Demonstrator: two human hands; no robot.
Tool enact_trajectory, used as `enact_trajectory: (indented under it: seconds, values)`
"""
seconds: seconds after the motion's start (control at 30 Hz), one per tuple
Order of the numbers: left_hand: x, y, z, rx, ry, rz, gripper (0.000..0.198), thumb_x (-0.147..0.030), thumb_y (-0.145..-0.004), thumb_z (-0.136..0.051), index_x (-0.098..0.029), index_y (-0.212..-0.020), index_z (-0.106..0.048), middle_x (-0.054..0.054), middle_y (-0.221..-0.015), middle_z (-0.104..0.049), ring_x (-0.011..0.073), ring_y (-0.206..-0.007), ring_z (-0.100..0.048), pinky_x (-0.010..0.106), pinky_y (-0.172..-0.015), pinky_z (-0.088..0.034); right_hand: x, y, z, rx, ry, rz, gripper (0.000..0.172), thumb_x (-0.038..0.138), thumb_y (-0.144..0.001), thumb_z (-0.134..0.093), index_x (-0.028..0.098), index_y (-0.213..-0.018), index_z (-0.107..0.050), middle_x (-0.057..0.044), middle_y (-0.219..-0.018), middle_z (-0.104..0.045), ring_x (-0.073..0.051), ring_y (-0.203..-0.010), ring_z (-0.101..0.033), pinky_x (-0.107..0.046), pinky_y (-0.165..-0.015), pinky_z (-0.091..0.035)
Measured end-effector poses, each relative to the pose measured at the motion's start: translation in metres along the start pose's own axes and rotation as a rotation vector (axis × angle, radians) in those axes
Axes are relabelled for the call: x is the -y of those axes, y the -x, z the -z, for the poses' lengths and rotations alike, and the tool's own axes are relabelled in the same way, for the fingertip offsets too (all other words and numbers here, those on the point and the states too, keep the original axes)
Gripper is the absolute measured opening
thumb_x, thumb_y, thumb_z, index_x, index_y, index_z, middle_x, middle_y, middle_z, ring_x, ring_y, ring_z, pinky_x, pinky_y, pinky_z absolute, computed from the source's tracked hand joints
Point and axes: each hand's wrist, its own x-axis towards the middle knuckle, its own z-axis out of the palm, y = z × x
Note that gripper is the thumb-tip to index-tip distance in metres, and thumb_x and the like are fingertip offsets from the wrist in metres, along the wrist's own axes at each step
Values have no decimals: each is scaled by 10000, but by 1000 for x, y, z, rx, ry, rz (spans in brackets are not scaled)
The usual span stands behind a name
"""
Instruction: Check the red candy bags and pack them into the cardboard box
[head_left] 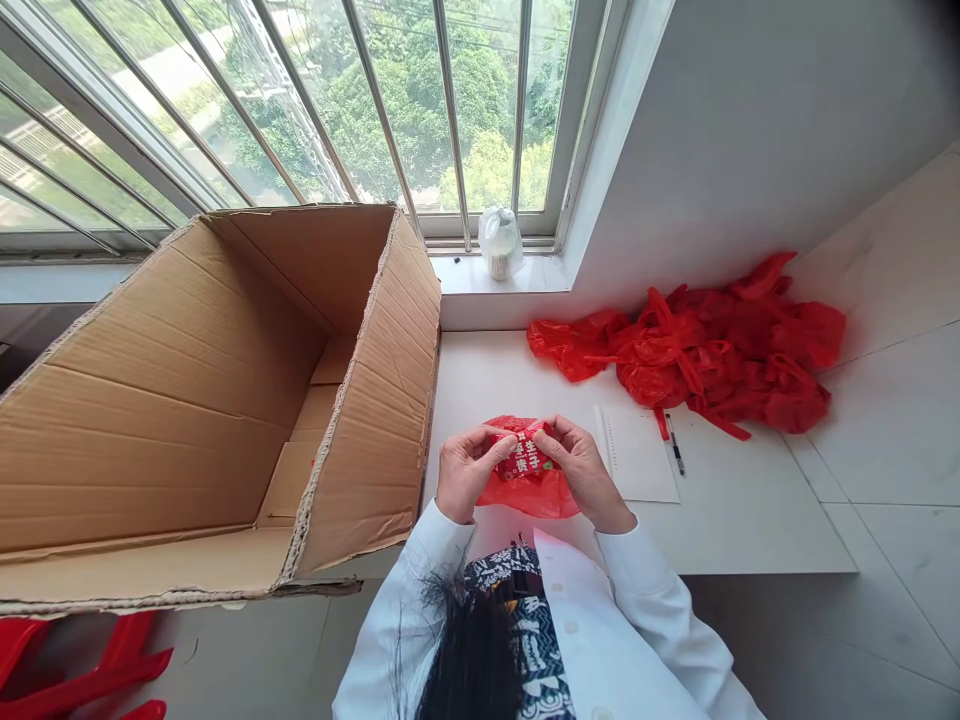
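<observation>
A small red packet (524, 457) with white printed characters is held up between my two hands, just above the white table. My left hand (466, 468) pinches its left upper edge between thumb and finger. On the other side, my right hand (586, 470) grips the right upper edge in the same way. Under and around the packet lies a thin red plastic bag (551, 497), partly covered by my fingers. What the bag contains cannot be made out.
At the left stands a large open cardboard box (375, 400). A heap of red plastic bags (697, 350) lies by the wall, near a notebook (641, 460) and a pen (675, 445). A wrapped white item (500, 243) sits on the windowsill. A red plastic stool (97, 675) is below the box.
</observation>
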Motion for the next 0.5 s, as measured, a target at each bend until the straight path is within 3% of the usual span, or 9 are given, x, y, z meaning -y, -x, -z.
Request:
enact_trajectory:
  seconds: [0.13, 0.23, 0.4, 0.5]
  values:
    - [3, 1, 0, -5, 41, 18, 270, -378, -715, -675, -117, -648, -677, -11, -583, -621, 85, -541, -509, 187, -529, -415, 1, 1, -1, -31, -25, -6, 200, 367, -752, -670, 199, -792, -570, 29, -745, -588, -92, -644, -526, -198, -615, -441]
    - [4, 1, -1, 6, 58, 28, 366, -471, -778, -596, -119, -715, -674, -2, -626, -631, 91, -554, -526, 192, -525, -434, 3, 1, -1, -60, -28, 13, 199, 360, -750, -675, 196, -799, -575, 24, -743, -595, -93, -648, -529, -197, -611, -443]
    - [-2, 5, -4, 125, 74, 72, 361, -376, -650, -758, -121, -893, -677, 44, -811, -698, 146, -704, -619, 234, -642, -514, 7, 3, 0, -101, -6, 29, 206, 362, -752, -674, 185, -796, -578, 17, -732, -600, -91, -647, -531, -199, -615, -448]
    - [-5, 7, -5, 118, 135, 105, 356, -337, -626, -779, -119, -890, -681, 56, -828, -705, 161, -726, -631, 250, -662, -520, 10, 6, 0, -87, 5, 29, 203, 358, -759, -671, 186, -824, -585, 14, -759, -603, -91, -665, -536, -198, -620, -450]
